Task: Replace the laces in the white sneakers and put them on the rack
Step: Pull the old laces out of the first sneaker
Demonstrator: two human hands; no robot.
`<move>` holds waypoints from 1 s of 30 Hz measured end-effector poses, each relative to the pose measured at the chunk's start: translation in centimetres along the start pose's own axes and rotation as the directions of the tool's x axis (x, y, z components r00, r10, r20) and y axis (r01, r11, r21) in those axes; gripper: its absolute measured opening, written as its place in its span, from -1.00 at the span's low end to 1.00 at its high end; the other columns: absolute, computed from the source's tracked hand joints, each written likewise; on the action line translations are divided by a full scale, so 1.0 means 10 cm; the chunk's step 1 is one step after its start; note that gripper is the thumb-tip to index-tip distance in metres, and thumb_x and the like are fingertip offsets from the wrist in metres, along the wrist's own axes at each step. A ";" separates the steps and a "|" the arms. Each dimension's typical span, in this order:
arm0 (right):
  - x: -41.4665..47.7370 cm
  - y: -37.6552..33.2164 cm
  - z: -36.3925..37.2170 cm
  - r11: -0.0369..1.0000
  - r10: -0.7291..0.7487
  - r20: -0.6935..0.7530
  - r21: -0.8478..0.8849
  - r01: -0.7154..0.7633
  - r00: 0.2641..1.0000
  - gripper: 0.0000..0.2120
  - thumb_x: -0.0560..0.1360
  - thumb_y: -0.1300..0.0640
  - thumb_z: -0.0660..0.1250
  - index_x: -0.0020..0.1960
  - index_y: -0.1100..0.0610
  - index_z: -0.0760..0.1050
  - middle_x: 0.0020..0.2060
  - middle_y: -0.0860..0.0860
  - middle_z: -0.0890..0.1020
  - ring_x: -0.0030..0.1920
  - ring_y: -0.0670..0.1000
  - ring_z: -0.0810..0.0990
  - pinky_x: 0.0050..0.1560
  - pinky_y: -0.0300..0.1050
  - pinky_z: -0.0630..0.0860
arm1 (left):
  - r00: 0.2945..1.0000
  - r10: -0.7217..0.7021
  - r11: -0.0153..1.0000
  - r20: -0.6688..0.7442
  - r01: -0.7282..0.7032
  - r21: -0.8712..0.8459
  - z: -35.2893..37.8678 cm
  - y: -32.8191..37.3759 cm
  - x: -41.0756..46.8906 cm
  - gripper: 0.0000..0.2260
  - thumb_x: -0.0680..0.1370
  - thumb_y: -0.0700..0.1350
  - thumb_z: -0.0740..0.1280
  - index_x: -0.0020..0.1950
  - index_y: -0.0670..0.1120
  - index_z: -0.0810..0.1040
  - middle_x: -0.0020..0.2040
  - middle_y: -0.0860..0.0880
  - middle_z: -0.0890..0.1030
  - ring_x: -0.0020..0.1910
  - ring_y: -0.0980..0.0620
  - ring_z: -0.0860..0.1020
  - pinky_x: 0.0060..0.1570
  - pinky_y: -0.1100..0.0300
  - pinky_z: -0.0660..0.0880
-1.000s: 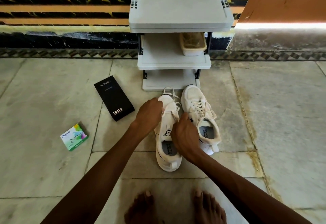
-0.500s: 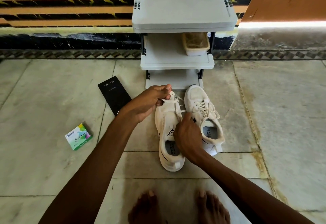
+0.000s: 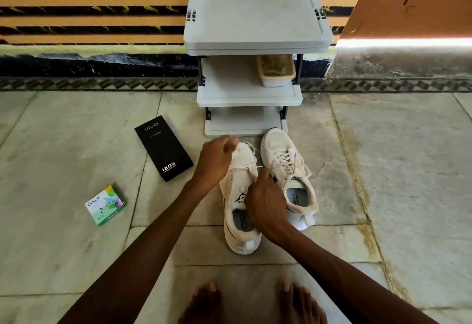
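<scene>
Two white sneakers stand side by side on the floor in front of a grey rack (image 3: 249,99). The left sneaker (image 3: 240,183) has its lace partly undone. My left hand (image 3: 217,160) is over its toe, fingers curled, pinching the white lace (image 3: 251,149) there. My right hand (image 3: 265,201) rests on the tongue area of the same sneaker and pinches the lace near the eyelets. The right sneaker (image 3: 288,170) is fully laced and untouched.
A black phone box (image 3: 163,147) lies on the floor left of the sneakers, a small green-and-white box (image 3: 105,205) further left. A tan container (image 3: 275,72) sits on the rack's middle shelf. My bare feet (image 3: 252,303) are at the bottom edge.
My left hand went from the lace over the sneaker up toward the rack, then came back down to the toe, blurred by motion. My right hand has stayed on the sneaker.
</scene>
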State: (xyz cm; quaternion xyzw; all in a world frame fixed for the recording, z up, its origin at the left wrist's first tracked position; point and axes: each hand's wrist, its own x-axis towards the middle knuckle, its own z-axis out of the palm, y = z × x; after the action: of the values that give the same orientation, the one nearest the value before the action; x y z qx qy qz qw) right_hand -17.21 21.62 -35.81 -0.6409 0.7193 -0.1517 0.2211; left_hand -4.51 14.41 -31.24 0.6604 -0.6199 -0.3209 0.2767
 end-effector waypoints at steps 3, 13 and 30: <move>0.00 0.00 0.02 1.000 -0.011 0.002 -0.012 0.011 1.000 -0.75 0.58 0.19 0.16 0.23 0.22 0.29 0.00 0.12 0.61 -0.09 0.11 0.63 -0.24 -0.11 0.49 | 0.970 -0.009 0.900 0.244 -0.098 0.425 0.08 -0.16 -0.02 -0.74 0.66 -0.01 0.20 0.15 -0.15 0.56 0.08 -0.14 0.63 0.01 -0.07 0.58 -0.12 0.20 0.37; -0.02 -0.03 0.00 1.000 0.019 0.023 -0.014 -0.019 1.000 -0.81 0.58 0.17 0.16 0.18 0.15 0.29 -0.03 0.09 0.61 -0.11 0.11 0.62 -0.19 -0.04 0.55 | 0.824 -0.156 0.688 0.544 -0.304 0.659 0.10 0.03 0.06 -0.63 0.66 0.12 0.13 0.28 -0.09 0.51 0.24 -0.15 0.55 0.15 -0.13 0.53 -0.07 0.15 0.36; -0.05 0.01 0.02 0.997 0.000 -0.014 0.078 0.001 1.000 -0.79 0.52 0.23 0.19 0.13 0.15 0.24 -0.09 0.10 0.61 -0.14 0.12 0.61 -0.23 -0.01 0.54 | 0.764 -0.392 0.331 0.512 0.636 -0.697 0.07 -0.42 -0.15 -0.81 0.61 -0.16 0.24 -0.19 -0.16 0.50 -0.40 -0.05 0.54 -0.47 0.11 0.53 -0.41 0.28 0.50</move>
State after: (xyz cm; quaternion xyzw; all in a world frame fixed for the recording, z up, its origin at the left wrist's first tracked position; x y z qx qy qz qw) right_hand -17.14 22.16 -35.96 -0.6309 0.7141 -0.1845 0.2408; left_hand -2.44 16.26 -34.78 0.5559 -0.1693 -0.7295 0.3606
